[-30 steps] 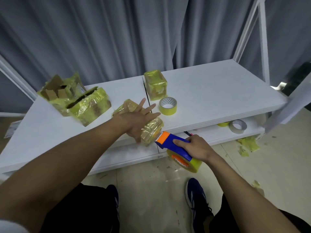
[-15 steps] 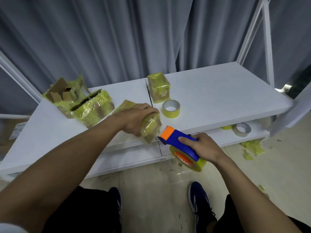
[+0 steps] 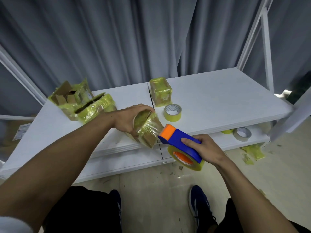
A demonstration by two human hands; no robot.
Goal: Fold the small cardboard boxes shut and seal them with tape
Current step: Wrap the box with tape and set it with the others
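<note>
My left hand (image 3: pixel 130 119) grips a small cardboard box (image 3: pixel 148 130) wrapped in yellow tape, tilted on its edge at the front of the white shelf (image 3: pixel 218 101). My right hand (image 3: pixel 204 148) holds a blue and orange tape dispenser (image 3: pixel 180 142) with a clear tape roll under it. The dispenser's orange tip sits against the box's right side. A second taped box (image 3: pixel 160 91) stands upright further back. Two open, tape-covered boxes (image 3: pixel 84 105) lie at the left.
A yellow tape roll (image 3: pixel 172 112) lies on the shelf right of the held box. Another roll (image 3: pixel 242 134) sits on the lower shelf (image 3: pixel 210 140). Tape scraps litter the floor (image 3: pixel 252 152) at right. White frame posts (image 3: pixel 267 47) rise at the right; a grey curtain hangs behind.
My left hand went from flat with spread fingers on the box to curled round it and tipped it up. The dispenser rose to meet the box's side.
</note>
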